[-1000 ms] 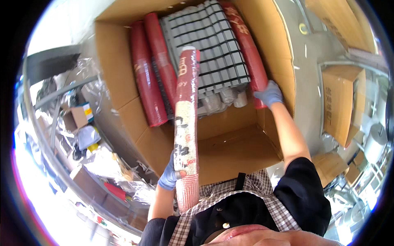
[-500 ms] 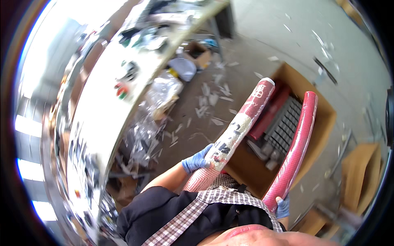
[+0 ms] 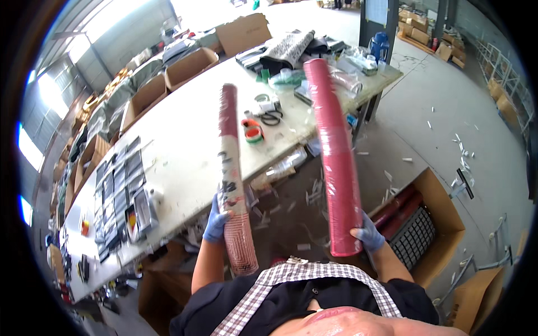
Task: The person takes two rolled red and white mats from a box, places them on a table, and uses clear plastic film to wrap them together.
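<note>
I am holding two rolls side by side in front of the worktop (image 3: 174, 162), their top ends pointing away from me. The fingers of my left hand (image 3: 215, 225) are curling around the patterned roll (image 3: 230, 162) in its lower third; its upper length is showing against the worktop's middle. The fingers of my right hand (image 3: 370, 234) are wrapping the red roll (image 3: 336, 162) near its lower end; its top is showing against the worktop's right part. Both grips are sitting low, so the tops are likely to be swaying: I should be bracing both wrists and turning slowly. The red wrap is looking slick, so I should be pressing evenly, without denting. For clearance, I should be watching the scissors (image 3: 271, 117) lying on the worktop.
</note>
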Tool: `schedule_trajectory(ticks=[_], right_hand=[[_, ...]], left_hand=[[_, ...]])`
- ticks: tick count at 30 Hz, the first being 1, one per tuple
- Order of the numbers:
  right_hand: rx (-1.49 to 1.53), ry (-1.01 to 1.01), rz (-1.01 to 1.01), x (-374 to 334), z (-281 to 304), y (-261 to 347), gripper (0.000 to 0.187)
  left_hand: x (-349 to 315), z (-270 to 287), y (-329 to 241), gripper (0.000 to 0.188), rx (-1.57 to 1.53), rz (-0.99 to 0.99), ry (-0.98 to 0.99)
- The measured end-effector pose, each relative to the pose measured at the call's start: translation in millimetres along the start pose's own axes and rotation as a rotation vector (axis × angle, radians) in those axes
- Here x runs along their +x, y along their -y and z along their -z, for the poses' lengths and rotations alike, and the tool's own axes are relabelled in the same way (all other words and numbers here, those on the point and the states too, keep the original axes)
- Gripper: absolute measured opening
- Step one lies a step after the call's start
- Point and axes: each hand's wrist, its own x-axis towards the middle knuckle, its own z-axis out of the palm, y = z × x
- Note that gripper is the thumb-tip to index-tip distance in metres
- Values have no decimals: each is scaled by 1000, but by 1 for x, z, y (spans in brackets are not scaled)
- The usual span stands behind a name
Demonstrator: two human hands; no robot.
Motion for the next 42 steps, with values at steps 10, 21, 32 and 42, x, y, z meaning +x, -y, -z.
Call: schedule_trajectory(ticks=[10,21,32,42], right_hand=[[183,385,-318,313,-154,-21,70],[105,698,-676,414,-231,34,62],[-4,689,1298,453,-274,199,100],[-214,539,1728,484,-321,252,43]], left_hand=[[91,222,-51,68,171,-5,-352],[186,109,-127,73,1013,-1009,124],[221,1,-242,74,685,-852,1],[236,-17,-301,79,874,-1516,-100]])
